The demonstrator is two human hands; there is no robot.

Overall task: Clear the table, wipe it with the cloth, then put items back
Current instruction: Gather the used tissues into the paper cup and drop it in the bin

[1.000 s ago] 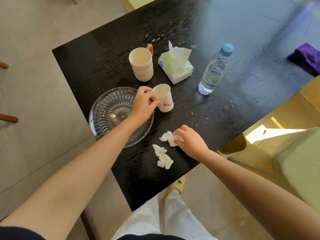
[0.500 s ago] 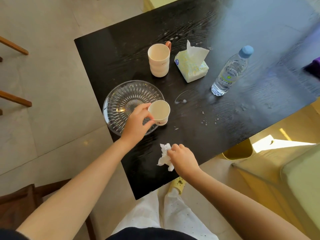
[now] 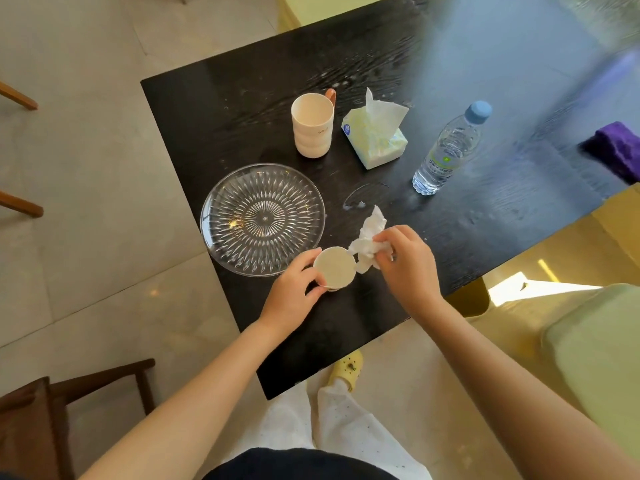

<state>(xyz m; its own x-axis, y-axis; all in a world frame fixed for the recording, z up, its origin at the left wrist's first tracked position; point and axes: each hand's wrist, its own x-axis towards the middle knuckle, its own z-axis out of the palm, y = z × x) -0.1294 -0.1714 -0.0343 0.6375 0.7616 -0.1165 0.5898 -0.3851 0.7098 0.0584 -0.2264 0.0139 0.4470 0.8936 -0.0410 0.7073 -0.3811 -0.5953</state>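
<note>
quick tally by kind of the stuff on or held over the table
cups: 2, the mug and the paper cup in the left hand
glass plate: 1
tissue pack: 1
water bottle: 1
purple cloth: 1
crumpled tissue wad: 1, in the right hand
total: 7

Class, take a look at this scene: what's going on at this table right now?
A person stands at a black table. The left hand holds a small paper cup, and the right hand pinches crumpled tissue right beside its rim. A glass plate, a mug, a tissue pack and a water bottle stand on the table; the purple cloth lies untouched at its right edge.
</note>
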